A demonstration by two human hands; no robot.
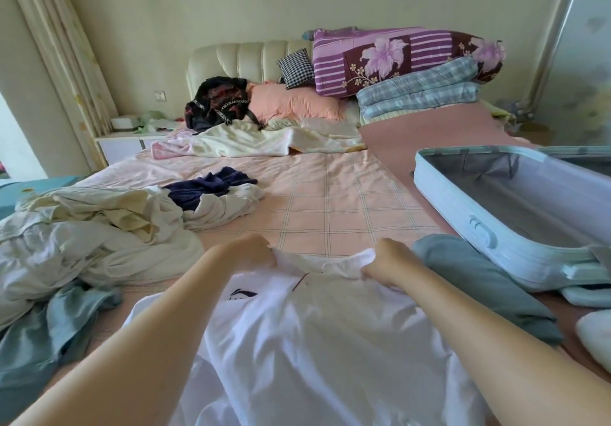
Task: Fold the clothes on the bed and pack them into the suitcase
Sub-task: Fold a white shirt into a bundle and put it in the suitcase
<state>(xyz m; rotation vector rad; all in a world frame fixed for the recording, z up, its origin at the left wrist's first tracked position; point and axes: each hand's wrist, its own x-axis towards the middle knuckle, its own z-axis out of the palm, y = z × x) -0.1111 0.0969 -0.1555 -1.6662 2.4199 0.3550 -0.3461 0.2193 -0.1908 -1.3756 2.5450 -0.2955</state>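
On the one bed (330,200), one open suitcase (463,227) lay at our right, apart from the one white shirt (314,343) spread before us. Our left hand (251,253) and right hand (386,263) each had fingers curled tight on the shirt's collar edge, cloth bunched inside both fists.

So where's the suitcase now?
In the head view, the suitcase lies open on the right of the bed, beyond the grey-green garment beside the white shirt.
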